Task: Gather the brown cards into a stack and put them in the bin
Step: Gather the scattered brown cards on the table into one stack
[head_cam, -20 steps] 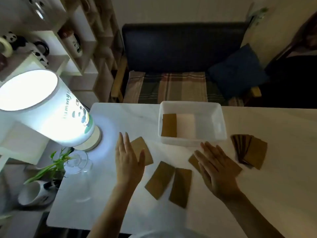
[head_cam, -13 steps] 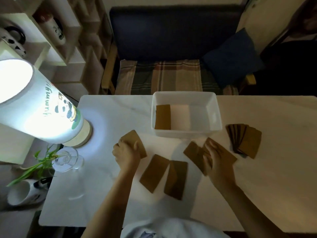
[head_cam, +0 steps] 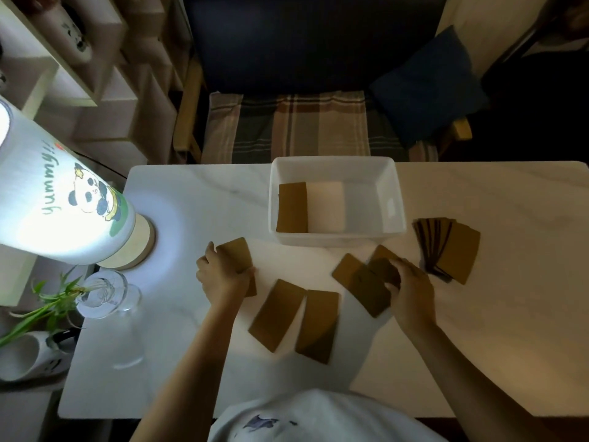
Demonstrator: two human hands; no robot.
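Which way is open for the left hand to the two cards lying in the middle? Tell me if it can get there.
Probably yes. The left hand grips a card, but bare table lies between it and the two cards.

Flat brown cards (head_cam: 276, 314): matt, smooth, cardboard-like. Rectangular white bin (head_cam: 391, 199): translucent plastic, faint sheen. White marble-look tabletop (head_cam: 197, 199): smooth, lightly glossy. Clear stemmed glass (head_cam: 105, 293): glossy. Plaid seat cushion (head_cam: 302, 129): woven cloth.

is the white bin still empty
No, the white bin already holds a brown card lying flat on its floor at the left.
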